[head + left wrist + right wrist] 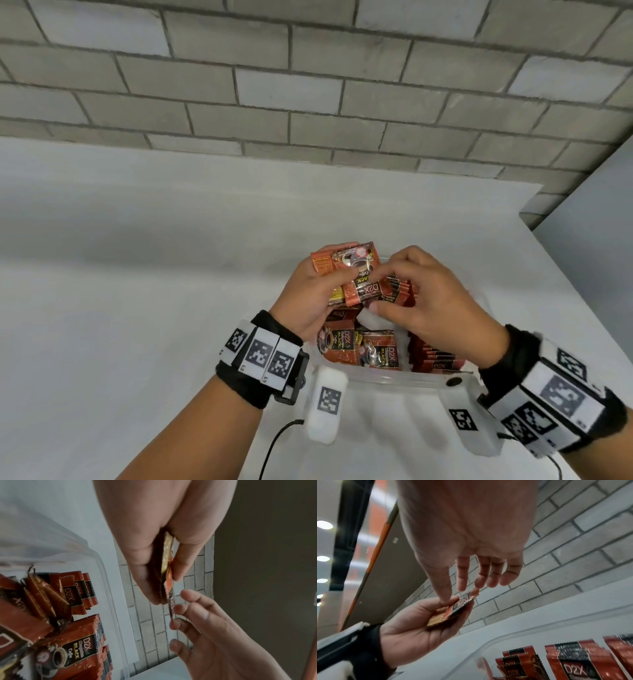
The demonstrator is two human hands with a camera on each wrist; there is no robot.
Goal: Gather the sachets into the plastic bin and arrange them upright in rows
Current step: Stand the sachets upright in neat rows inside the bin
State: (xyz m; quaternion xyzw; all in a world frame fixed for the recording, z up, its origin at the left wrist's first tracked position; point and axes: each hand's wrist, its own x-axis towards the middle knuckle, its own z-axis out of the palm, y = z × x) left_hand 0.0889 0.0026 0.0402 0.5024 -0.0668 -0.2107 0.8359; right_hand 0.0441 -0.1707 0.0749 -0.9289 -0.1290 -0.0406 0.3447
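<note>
I see clear plastic bin (387,379) at 6 o'clock on white table (137,274); sachets in bin (380,354), some upright in rows at 3 o'clock side, some loose. Above bin, left hand (310,294) grips held sachets (356,281) between thumb and fingers. Right hand (428,298), thumb and forefinger pinching top sachet's edge, other fingers loosely spread. Brick wall (308,85) at 12.

The sachets (75,654) in the bin (109,601) carry "D2X" in white and below it "BLACK Coffee". The sachet (363,284) in the left hand (308,298) shows the same "D2X", upside down. The smaller print is too blurred to read.
</note>
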